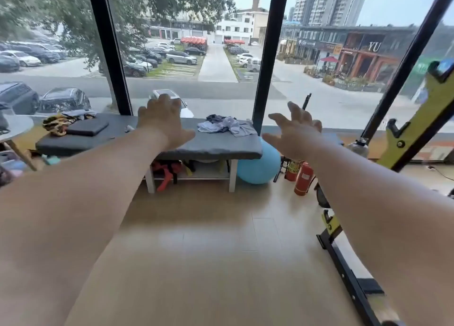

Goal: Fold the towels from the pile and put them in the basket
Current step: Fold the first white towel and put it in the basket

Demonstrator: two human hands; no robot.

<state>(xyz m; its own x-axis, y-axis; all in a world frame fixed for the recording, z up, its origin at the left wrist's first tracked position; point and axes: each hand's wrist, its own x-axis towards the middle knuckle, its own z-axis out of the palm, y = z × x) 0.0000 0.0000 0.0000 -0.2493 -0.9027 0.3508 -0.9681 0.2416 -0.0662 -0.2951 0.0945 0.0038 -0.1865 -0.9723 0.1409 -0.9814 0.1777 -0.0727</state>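
Spanning the window wall, the grey tabletop [110, 141] carried the crumpled pile of towels [226, 126] at its right end, well ahead of and between both outstretched arms, neither plainly nearer, while the left hand [162, 121] and right hand [294, 134] hovered palm-down, fingers spread, holding nothing.

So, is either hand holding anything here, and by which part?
Nothing is held: the left hand and right hand are both open, fingers spread, apart from the towel pile.
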